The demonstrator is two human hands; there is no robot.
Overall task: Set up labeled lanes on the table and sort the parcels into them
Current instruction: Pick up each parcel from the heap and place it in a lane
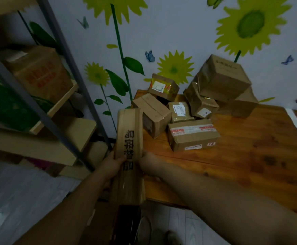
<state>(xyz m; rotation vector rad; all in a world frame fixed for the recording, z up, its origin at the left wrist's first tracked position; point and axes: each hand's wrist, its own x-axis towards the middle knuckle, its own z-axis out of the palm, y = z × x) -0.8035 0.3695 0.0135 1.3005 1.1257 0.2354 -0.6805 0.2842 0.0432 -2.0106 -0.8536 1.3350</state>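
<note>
- Label strip (129,138) sits gripped in both hands, left hand (116,162) and right hand (148,161), over the desk (250,156) edge.
- Lay it flat, clear of the parcels (193,137), I'd say.

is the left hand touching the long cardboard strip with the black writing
Touching. The head view shows the left hand wrapped around the strip's left edge, its thumb lying over the printed face, while the right hand grips the opposite edge.

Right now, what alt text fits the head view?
Both hands, left hand and right hand, hold a long brown cardboard strip with black printed characters at the wooden table edge, near a pile of brown cardboard parcels.
</note>
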